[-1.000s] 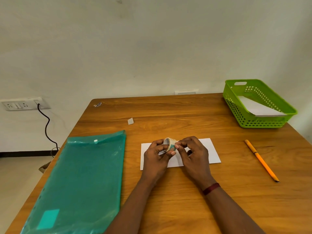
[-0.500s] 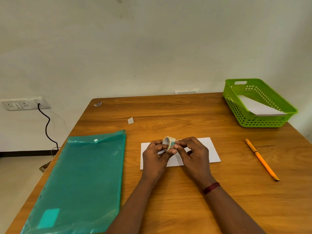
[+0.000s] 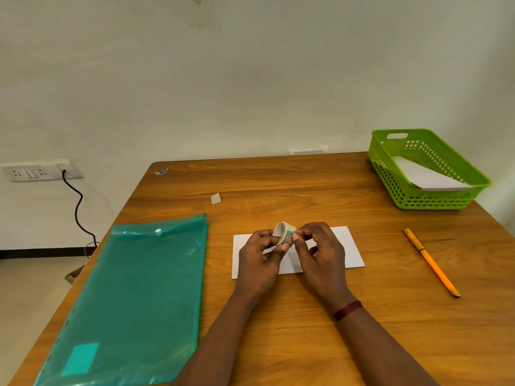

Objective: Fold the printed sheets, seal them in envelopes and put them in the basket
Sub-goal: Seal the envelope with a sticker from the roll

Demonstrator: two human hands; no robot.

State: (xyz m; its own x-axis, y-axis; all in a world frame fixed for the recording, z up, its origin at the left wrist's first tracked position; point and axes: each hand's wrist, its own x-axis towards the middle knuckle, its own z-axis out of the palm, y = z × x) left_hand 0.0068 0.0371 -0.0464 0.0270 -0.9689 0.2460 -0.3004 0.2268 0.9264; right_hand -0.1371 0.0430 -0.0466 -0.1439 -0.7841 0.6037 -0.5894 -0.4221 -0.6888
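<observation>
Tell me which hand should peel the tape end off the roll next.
Right, probably: the right hand pinches the outer face of the tape roll with thumb and forefinger, while the left hand grips the roll, steadying it above the envelope.

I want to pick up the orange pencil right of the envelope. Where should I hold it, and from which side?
Pinch the orange pencil near the middle of its shaft, from above, with the right hand, which is nearer but now busy with the tape roll. The pencil lies flat and slanted on the table, so its fingers should close across the thin width.
</observation>
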